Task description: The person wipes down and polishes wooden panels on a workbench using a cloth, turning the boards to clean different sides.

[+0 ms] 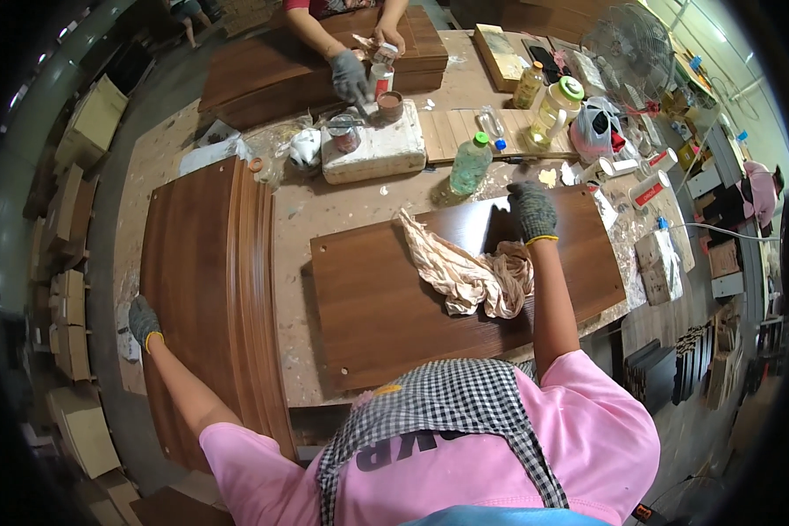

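The right hand (pixel 532 210), in a dark knit glove, is at the far edge of the panel (pixel 368 302); whether its fingers are closed on that edge or only over it, I cannot tell. The left hand (pixel 145 320), gloved alike, is at the outer edge of the stack (pixel 193 289), at nine o'clock from the stack's middle; its fingers are partly hidden, so I cannot tell how tight its grip is.

The panel, brown and glossy, lies flat on the table (pixel 294 254), in front of the person's body. On it, between seven and eight o'clock from the right hand, lies a crumpled cream cloth (pixel 465 276), clear of the fingers. The stack, of like brown boards, stands at nine o'clock from the panel.

Farther out from the right hand, a green-capped bottle (pixel 472 167) stands near at ten o'clock. Beyond it, also about ten, a white block (pixel 373 162) bears a brown cup (pixel 390 107) and a tin (pixel 344 136). A jug (pixel 552 114) with a green lid stands past twelve, a plastic bag (pixel 594 131) at one, and a fan (pixel 631 44) beyond that. Past the block, a co-worker's gloved hand (pixel 349 77) is near a jar (pixel 383 77).
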